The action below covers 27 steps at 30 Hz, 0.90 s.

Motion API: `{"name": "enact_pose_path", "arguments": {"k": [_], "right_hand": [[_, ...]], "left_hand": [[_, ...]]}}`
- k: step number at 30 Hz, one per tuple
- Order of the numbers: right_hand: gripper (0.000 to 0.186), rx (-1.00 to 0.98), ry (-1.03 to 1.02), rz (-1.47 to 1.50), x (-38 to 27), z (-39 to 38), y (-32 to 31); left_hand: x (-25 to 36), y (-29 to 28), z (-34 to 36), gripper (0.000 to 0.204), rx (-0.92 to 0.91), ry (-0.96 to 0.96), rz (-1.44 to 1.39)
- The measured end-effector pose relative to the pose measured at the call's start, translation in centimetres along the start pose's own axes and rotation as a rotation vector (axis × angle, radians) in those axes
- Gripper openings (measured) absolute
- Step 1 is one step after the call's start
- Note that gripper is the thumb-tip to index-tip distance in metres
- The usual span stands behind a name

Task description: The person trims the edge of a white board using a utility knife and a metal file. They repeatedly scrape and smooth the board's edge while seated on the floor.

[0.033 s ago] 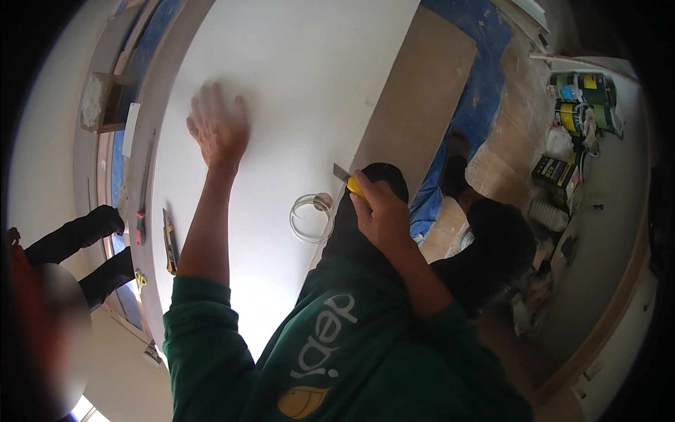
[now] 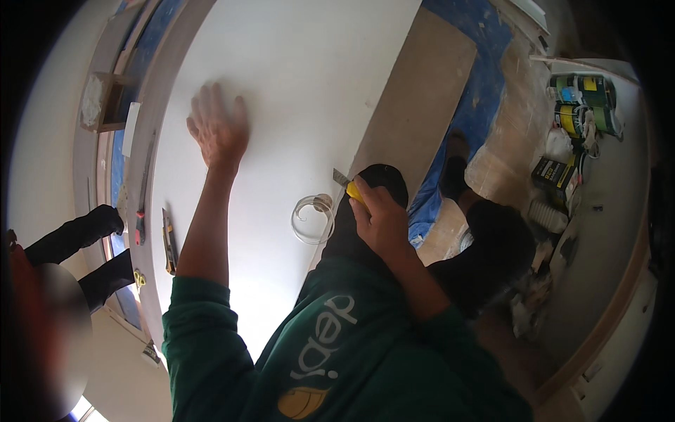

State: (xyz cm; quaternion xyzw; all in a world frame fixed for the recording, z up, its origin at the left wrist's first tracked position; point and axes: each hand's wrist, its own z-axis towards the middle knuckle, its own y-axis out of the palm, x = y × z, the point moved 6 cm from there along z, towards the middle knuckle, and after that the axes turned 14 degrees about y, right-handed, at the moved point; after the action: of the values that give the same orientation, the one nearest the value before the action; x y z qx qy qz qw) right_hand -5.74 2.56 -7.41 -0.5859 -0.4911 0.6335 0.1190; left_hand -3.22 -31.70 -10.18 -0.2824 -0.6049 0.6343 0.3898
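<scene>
My left hand (image 2: 217, 126) lies flat on a large white panel (image 2: 281, 84), its fingers spread. My right hand (image 2: 383, 216) is closed around the yellow handle of a utility knife (image 2: 356, 191). Its flat grey blade points up and left, over the panel's right edge beside my knee. A loose coil of clear tubing or strip (image 2: 296, 228) lies on the panel, left of my thigh, with a small brownish round piece (image 2: 323, 202) at its upper right. Left of my left forearm lies a black and yellow utility knife (image 2: 169, 243).
A red-handled tool (image 2: 140, 228) and yellow scissors (image 2: 140, 278) rest along the left border. Another person's dark-clad legs (image 2: 74, 235) are at the far left. On the right are a brown board (image 2: 422, 91), blue sheeting (image 2: 485, 77), and boxes and cans (image 2: 555, 176) by the wall.
</scene>
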Motion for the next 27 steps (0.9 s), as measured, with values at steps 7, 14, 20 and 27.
{"name": "enact_pose_path", "arguments": {"k": [7,14,20,27], "right_hand": [[0.042,0.031,-0.006,0.020,0.3,2.2,-0.3],[0.041,0.055,-0.027,-0.012,0.4,3.1,-1.2],[0.042,0.082,-0.005,0.009,0.6,1.5,-0.6],[0.043,0.072,0.018,-0.068,0.5,5.5,-1.1]], "left_hand": [[0.4,-0.2,0.3,0.060,0.102,0.061,0.047],[-0.2,0.4,0.8,0.066,0.029,0.021,0.029],[0.2,0.2,0.7,0.067,0.002,0.004,0.004],[-0.3,0.9,0.7,0.067,0.033,0.035,0.036]]}}
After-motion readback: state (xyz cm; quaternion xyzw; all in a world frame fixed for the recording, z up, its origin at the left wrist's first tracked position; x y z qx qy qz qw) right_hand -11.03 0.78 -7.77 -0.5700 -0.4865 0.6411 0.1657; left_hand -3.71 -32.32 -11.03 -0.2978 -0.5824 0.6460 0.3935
